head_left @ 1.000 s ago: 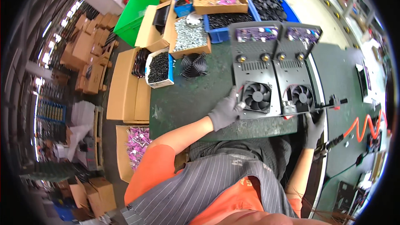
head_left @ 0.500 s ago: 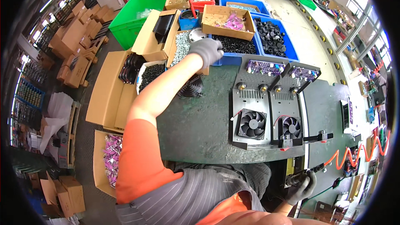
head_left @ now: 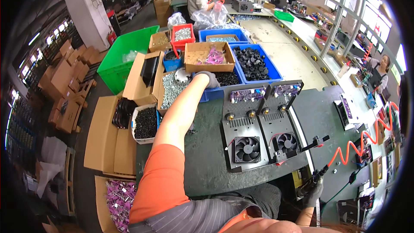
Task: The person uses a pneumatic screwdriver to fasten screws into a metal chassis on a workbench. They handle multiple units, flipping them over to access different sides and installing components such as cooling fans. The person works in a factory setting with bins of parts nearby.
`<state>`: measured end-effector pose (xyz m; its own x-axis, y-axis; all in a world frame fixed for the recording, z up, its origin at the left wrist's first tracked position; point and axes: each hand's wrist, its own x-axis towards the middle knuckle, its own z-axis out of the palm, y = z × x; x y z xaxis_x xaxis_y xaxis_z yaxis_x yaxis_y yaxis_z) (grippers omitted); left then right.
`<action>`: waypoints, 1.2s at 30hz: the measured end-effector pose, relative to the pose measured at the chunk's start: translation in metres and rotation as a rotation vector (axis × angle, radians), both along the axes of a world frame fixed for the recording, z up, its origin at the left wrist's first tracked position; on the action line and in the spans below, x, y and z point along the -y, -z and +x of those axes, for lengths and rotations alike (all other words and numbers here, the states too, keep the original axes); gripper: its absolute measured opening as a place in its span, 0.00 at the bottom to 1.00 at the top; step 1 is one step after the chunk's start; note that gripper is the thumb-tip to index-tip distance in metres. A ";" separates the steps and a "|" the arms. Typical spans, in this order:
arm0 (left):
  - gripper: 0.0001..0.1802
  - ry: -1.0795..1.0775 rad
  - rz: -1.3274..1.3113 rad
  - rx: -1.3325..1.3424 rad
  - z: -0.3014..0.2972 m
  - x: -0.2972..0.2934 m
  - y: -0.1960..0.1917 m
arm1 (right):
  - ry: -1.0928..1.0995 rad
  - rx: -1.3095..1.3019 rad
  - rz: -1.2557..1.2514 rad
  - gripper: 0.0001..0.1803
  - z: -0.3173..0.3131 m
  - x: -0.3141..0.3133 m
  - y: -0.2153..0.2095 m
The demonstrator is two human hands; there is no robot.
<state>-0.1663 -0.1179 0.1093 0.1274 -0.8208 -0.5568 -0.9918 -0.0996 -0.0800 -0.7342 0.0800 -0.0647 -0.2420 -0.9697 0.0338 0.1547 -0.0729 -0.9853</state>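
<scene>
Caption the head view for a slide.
Left hand reaches into a blue bin of black parts; right hand grips a screwdriver.

Two fan assemblies (head_left: pixel 258 140) lie side by side at centre frame on the workbench (head_left: pixel 202 164). Parts bins (head_left: pixel 254 62) cluster above them; cardboard boxes (head_left: pixel 105 140) sit left.

The left hand (head_left: pixel 210 79), far out over the blue bin of black parts (head_left: pixel 224 82), hides its fingertips and whatever they touch, while the right hand (head_left: pixel 312 192) at the near right tabletop edge shows too small to tell its grip on the dark tool (head_left: pixel 311 180).
</scene>
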 end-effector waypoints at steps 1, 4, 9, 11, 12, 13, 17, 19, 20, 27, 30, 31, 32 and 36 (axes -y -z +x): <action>0.27 0.001 0.048 -0.004 -0.005 -0.004 -0.009 | -0.029 -0.115 -0.009 0.30 0.001 -0.001 0.001; 0.28 -0.200 -0.073 -0.074 -0.001 0.002 0.005 | 0.003 -0.210 -0.037 0.32 -0.017 0.008 0.031; 0.30 0.034 0.022 -0.020 -0.009 0.007 0.003 | 0.001 -0.309 -0.023 0.32 -0.028 0.002 0.041; 0.29 0.154 0.072 0.001 0.007 0.023 0.019 | 0.005 -0.288 -0.053 0.33 -0.018 0.002 0.033; 0.28 0.155 0.078 -0.010 0.049 0.047 0.060 | -0.017 -0.258 -0.104 0.32 -0.002 0.005 0.022; 0.27 0.191 0.087 -0.039 0.049 0.051 0.063 | -0.005 -0.250 -0.146 0.30 0.003 0.000 0.015; 0.29 0.166 -0.016 0.029 0.032 0.051 0.053 | 0.033 -0.251 -0.127 0.39 -0.002 -0.003 0.020; 0.28 0.163 -0.035 0.072 0.020 0.051 0.053 | 0.045 -0.288 -0.135 0.39 -0.005 -0.005 0.027; 0.27 0.170 -0.028 0.091 0.017 0.050 0.052 | 0.050 -0.306 -0.137 0.39 -0.007 -0.005 0.031; 0.21 0.235 -0.101 0.171 0.027 0.050 0.061 | 0.004 -0.421 -0.156 0.38 0.000 -0.007 0.018; 0.14 0.559 -0.260 0.359 0.050 0.050 0.075 | 0.016 -0.364 -0.130 0.39 0.001 -0.005 0.029; 0.11 0.730 -0.278 0.493 0.074 0.054 0.088 | -0.044 -0.227 -0.163 0.35 0.002 -0.003 0.032; 0.10 0.482 -0.346 0.250 0.066 0.049 0.084 | -0.042 -0.218 -0.137 0.36 0.002 -0.007 0.024; 0.04 -0.563 -0.650 -1.117 0.064 0.010 0.068 | -0.104 -0.273 -0.094 0.41 -0.005 -0.010 0.017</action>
<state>-0.1024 -0.1275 0.0417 0.2688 -0.9547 -0.1279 -0.3167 -0.2130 0.9243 -0.7392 0.0902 -0.0818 -0.1108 -0.9783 0.1748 -0.1030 -0.1637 -0.9811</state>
